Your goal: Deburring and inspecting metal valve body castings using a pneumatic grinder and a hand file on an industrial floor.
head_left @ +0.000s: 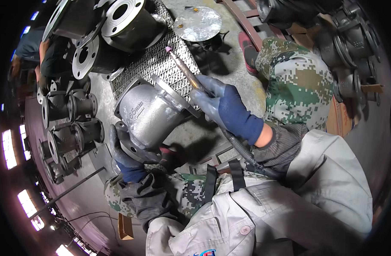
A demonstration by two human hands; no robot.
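Observation:
A grey cast-metal valve body (150,113) with several flanges lies tilted in front of me at the edge of a metal mesh surface. My left hand (126,155), in a blue and grey glove, is closed round its lower flange. Above the casting's right side, my gloved right hand (229,104) grips a slim die grinder (185,71) with a small pink grinding tip. That tip points up and left, apart from the valve body, over the mesh. A dark ribbed hose (242,150) runs from below my right hand toward my lap.
More flanged castings (129,23) crowd the mesh surface (140,64) at the upper left. A round metal stool seat (198,24) stands beyond it. Stacked castings (71,136) line the left and right sides. Another person's arm (42,55) shows at far left.

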